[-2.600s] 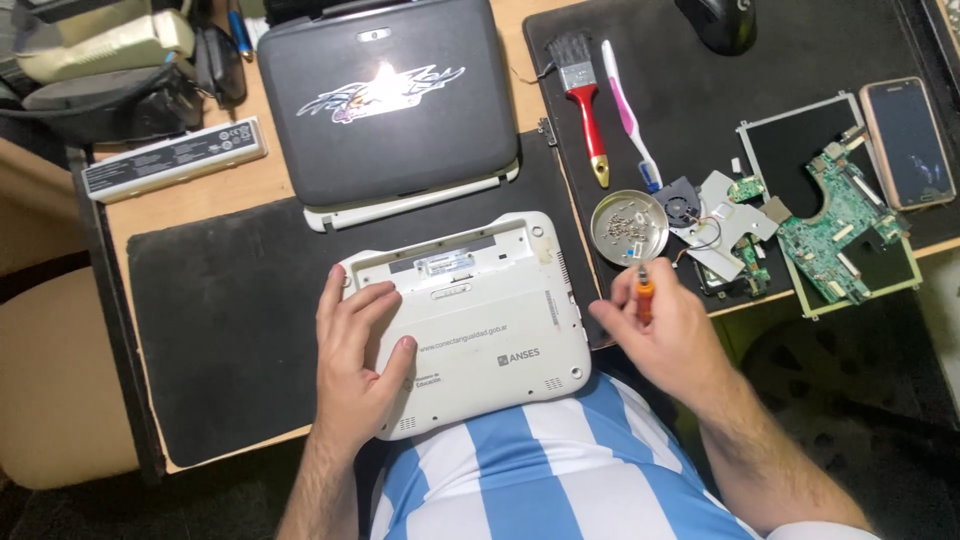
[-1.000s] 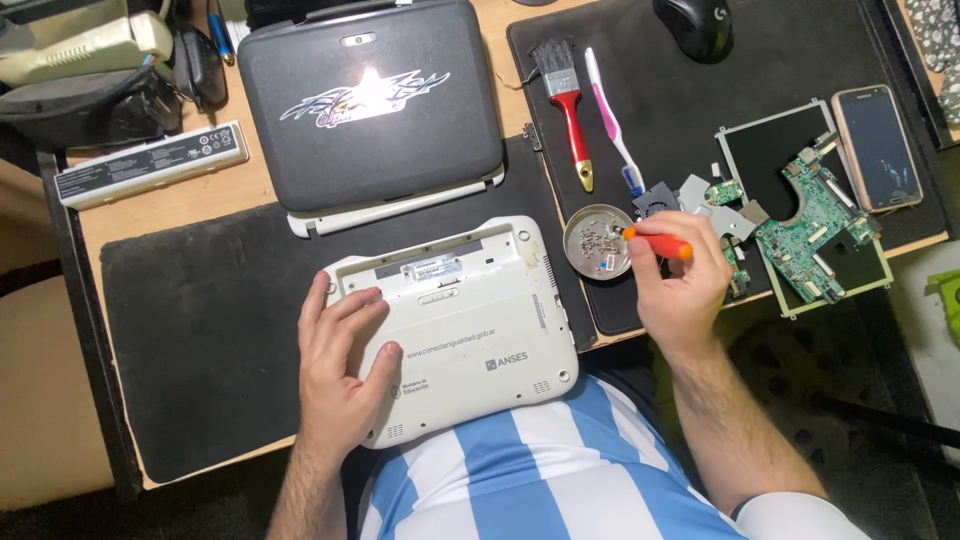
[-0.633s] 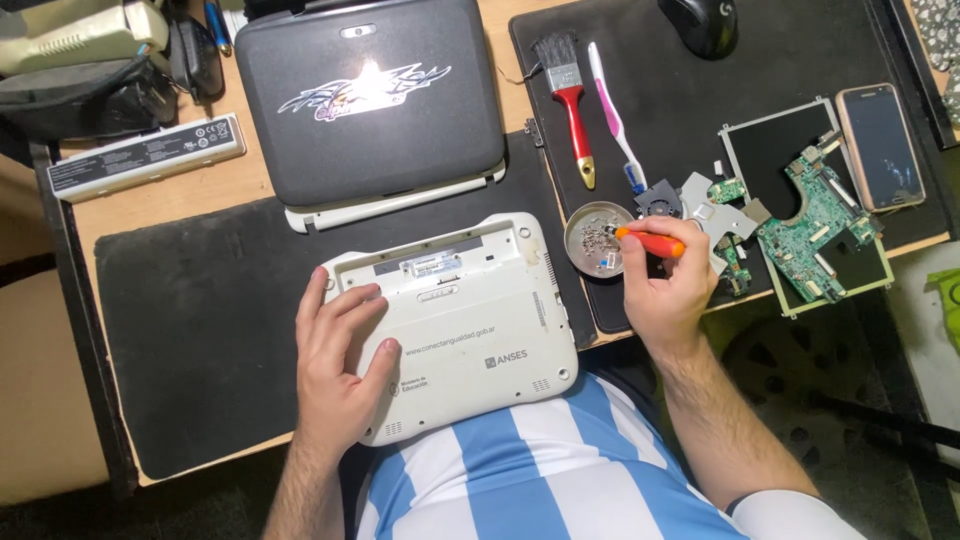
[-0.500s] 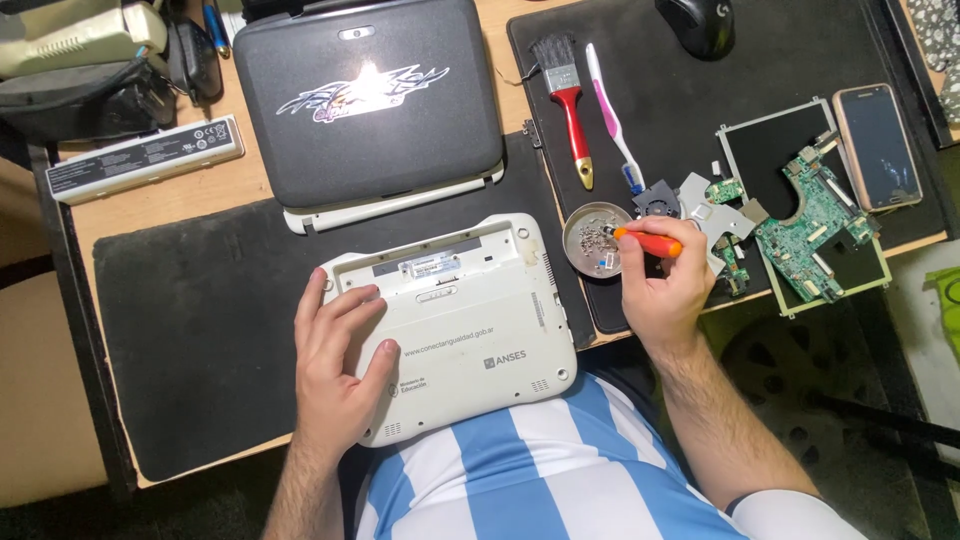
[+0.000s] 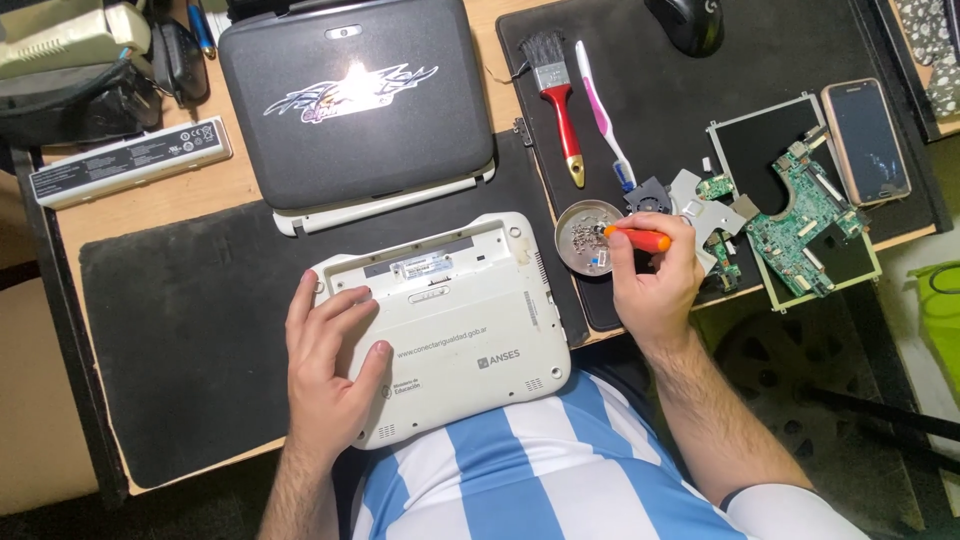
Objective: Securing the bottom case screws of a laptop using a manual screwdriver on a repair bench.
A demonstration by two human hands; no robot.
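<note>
A white plastic netbook (image 5: 455, 320) lies upside down at the near edge of the desk, its matte underside up, corners rounded, small vent slots on its right side. The left hand (image 5: 328, 370) rests flat and open on the netbook's left part, fingers spread over the smooth shell, gripping nothing. The right hand (image 5: 655, 285) is just right of the netbook, closed around a screwdriver (image 5: 640, 238) with a glossy orange handle; its tip points left into a round, shallow metal dish (image 5: 588, 236) holding small screws. The dish sits just beyond the netbook's far right corner.

Under the netbook spreads a black, soft-looking mat (image 5: 190, 330). Behind the netbook lies a second laptop (image 5: 355, 100), dark grey with a rounded lid and a shiny sticker. Further right of the netbook are a red-handled brush (image 5: 556, 100) with dark bristles, a pink and white toothbrush (image 5: 600, 110), a green circuit board (image 5: 800, 215) with jagged outline, and a flat phone (image 5: 865, 140).
</note>
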